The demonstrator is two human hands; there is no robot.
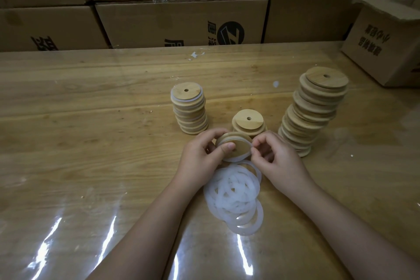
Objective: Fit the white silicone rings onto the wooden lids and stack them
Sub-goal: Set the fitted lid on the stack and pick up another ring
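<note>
Left hand (200, 154) and right hand (275, 157) are closed on a wooden lid (241, 143) and its half-fitted white ring (238, 158) just beyond the ring pile (234, 195); one ringed stack (189, 109) is judged built, a taller bare stack (316, 109) left.

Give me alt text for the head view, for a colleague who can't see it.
The left hand grips a wooden lid while the right hand pinches a white silicone ring partly round its edge. A pile of loose rings lies nearer the camera; three lid stacks stand behind.
</note>
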